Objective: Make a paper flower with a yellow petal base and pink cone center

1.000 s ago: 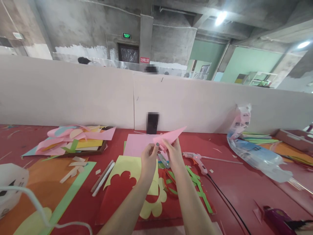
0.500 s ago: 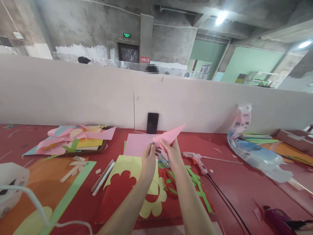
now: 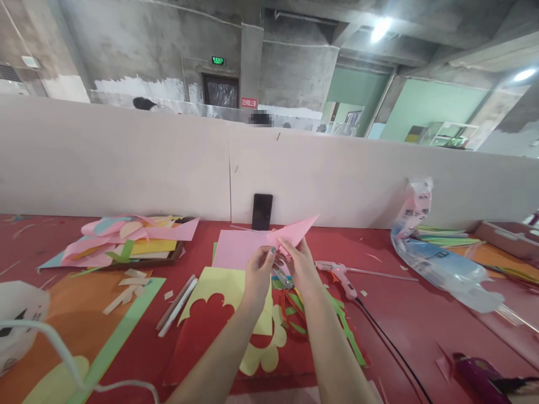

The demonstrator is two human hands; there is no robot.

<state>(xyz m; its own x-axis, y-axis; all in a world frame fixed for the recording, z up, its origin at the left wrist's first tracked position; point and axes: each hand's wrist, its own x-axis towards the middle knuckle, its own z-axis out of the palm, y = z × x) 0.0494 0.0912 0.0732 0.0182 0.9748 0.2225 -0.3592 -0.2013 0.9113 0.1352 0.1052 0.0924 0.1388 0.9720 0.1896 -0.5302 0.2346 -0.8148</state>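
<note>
At the far left a white device (image 3: 19, 320) trails its cable, then the heap of coloured paper (image 3: 126, 241) and two glue sticks (image 3: 177, 306) lie on the red table (image 3: 421, 325). To crease this neatly, I judge I should pinch close to the fold and keep the edges matched. My left hand (image 3: 257, 275) is closed in a pinch on the near corner of the folded pink paper (image 3: 292, 232), which I hold up above the flat pink sheet (image 3: 236, 249), in front of the black phone (image 3: 262, 211). My right hand (image 3: 301, 264) clamps the same corner, fingers together. Further right lie the hot-glue gun (image 3: 341, 276) and a plastic bag (image 3: 438, 264).
</note>
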